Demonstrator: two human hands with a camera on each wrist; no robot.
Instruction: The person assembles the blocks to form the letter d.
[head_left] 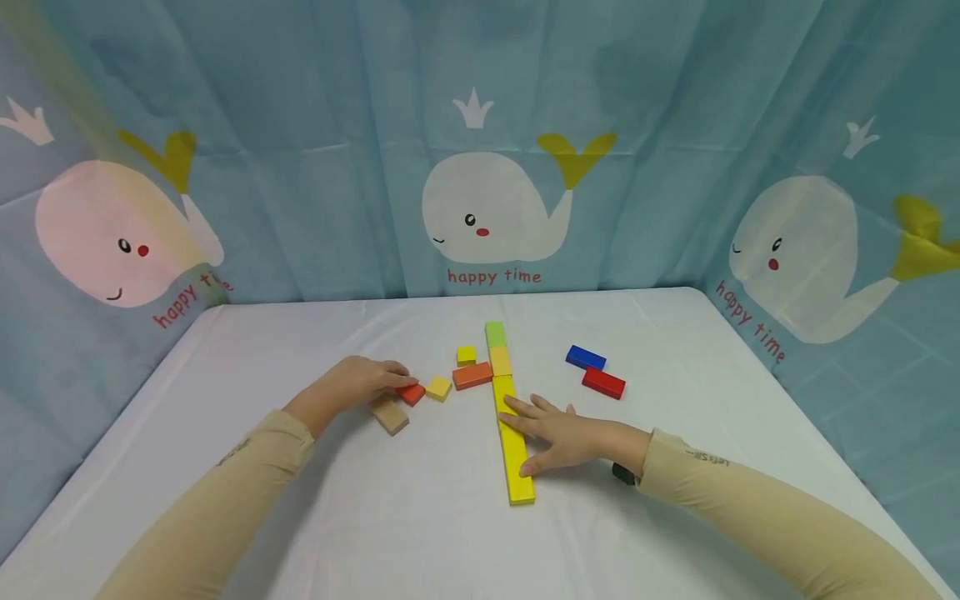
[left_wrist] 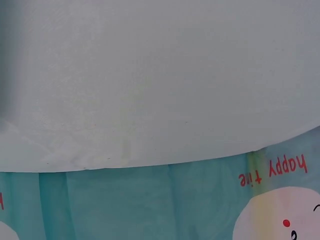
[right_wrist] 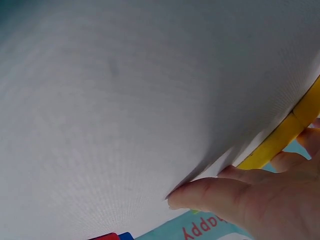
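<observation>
My left hand [head_left: 360, 383] pinches a small orange-red block [head_left: 411, 394] at its left end; the thumb is mostly hidden. Just below those fingers lies a plain wooden block [head_left: 390, 415]. The left wrist view shows no hand. My right hand [head_left: 561, 435], fingers spread, rests on two long yellow blocks [head_left: 516, 475] set end to end in a line. Their seam shows in the right wrist view, where the fingers touch the yellow side [right_wrist: 272, 145]. A light orange block [head_left: 500, 362] and a green block [head_left: 495, 334] continue the line at its far end.
An orange block [head_left: 472, 376] abuts the line's left side. Near it lie a yellow cube [head_left: 466, 356] and a pale yellow block [head_left: 438, 388]. Blue [head_left: 586, 357] and red [head_left: 603, 383] blocks lie to the right. A dark green block [head_left: 622, 473] is partly under the right wrist.
</observation>
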